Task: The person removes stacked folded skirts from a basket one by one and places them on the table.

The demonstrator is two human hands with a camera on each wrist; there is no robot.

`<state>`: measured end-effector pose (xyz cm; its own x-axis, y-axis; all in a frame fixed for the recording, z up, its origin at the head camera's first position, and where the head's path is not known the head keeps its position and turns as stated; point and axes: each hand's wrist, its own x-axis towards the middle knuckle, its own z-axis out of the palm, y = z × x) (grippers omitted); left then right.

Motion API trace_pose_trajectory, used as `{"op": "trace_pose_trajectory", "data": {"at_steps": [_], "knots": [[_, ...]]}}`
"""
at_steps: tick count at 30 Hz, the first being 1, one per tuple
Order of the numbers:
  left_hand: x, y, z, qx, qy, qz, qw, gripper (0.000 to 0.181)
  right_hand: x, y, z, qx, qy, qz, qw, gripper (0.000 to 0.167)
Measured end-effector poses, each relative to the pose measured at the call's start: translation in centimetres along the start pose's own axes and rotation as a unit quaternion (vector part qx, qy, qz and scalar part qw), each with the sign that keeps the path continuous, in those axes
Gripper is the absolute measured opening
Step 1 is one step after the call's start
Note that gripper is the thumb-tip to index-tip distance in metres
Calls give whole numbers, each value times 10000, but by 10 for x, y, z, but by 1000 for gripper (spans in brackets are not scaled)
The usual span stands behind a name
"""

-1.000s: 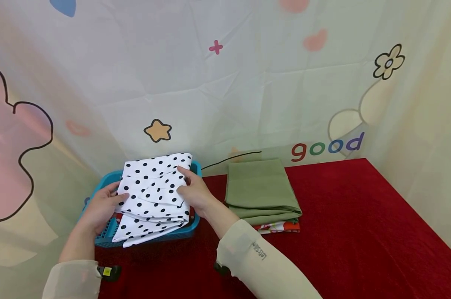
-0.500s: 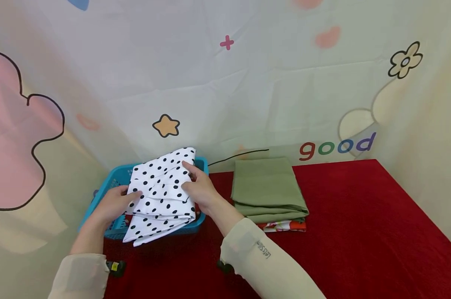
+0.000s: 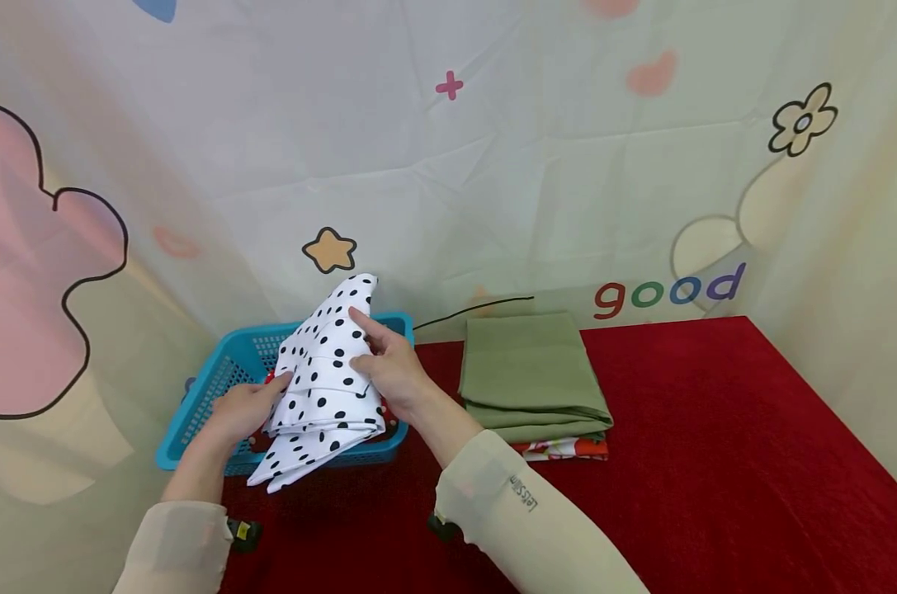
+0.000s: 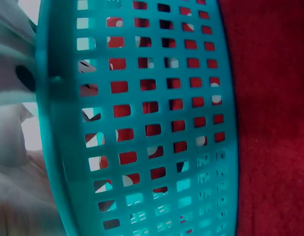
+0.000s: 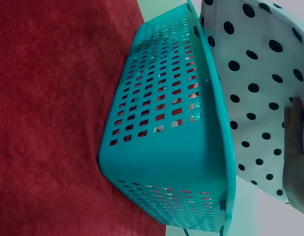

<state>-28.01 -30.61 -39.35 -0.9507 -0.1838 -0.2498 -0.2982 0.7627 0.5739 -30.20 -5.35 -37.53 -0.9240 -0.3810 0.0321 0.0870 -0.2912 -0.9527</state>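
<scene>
A folded white cloth with black polka dots (image 3: 329,371) is bunched and tilted over the blue plastic basket (image 3: 228,359), its lower corner hanging past the front rim. My left hand (image 3: 246,408) grips its left edge, thumb on top, the other fingers hidden behind it. On the right edge, my right hand (image 3: 398,371) holds the cloth with thumb and index finger on its near face. In the right wrist view, fingers lie along the dotted cloth (image 5: 255,98). Red fabric with pale spots (image 3: 391,419) shows inside the basket.
To the right, a folded green cloth (image 3: 533,371) lies on a red floral cloth (image 3: 567,448). A red cloth (image 3: 701,429) covers the table. Behind hangs a white printed curtain (image 3: 522,165), close to the basket's back rim.
My left hand has moved right, pushing the dotted cloth's left side inward. The cloth has narrowed and its top has risen to a point, baring more of the basket's left side.
</scene>
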Motion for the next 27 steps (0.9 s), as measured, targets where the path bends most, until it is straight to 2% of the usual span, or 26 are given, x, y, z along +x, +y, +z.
{"op": "trace_pose_trajectory", "data": {"at_steps": [3,6,10,13,14,16,19,21,23,27], "knots": [[1,0,1,87,190,187,9996,94,0,-2,0,121,-93,-101,9998,71],[2,2,1,-137,262,340,9990,96,-1,-5,0,252,-210,-253,9991,70],[1,4,2,-707,195,502,9960,98,-2,-10,-1,456,-379,-459,9972,70],[0,5,1,-1377,-95,561,9888,98,-2,-12,-2,584,-461,-541,9958,72],[0,5,1,-1693,-287,570,9835,97,-2,-13,-3,614,-480,-545,9955,72],[1,5,1,-2472,-736,565,9645,90,-2,-14,-5,660,-493,-544,9951,72],[0,4,2,-3517,-1410,570,9237,69,-2,-17,-8,680,-506,-551,9949,73],[-1,4,3,-3952,-1661,651,9011,54,-3,-19,-10,653,-490,-540,9952,73],[-1,4,3,-4233,-1810,758,8845,46,-3,-21,-13,632,-462,-540,9955,74],[-4,6,5,-4626,-1897,934,8610,36,-4,-23,-23,561,-335,-529,9965,73]]}}
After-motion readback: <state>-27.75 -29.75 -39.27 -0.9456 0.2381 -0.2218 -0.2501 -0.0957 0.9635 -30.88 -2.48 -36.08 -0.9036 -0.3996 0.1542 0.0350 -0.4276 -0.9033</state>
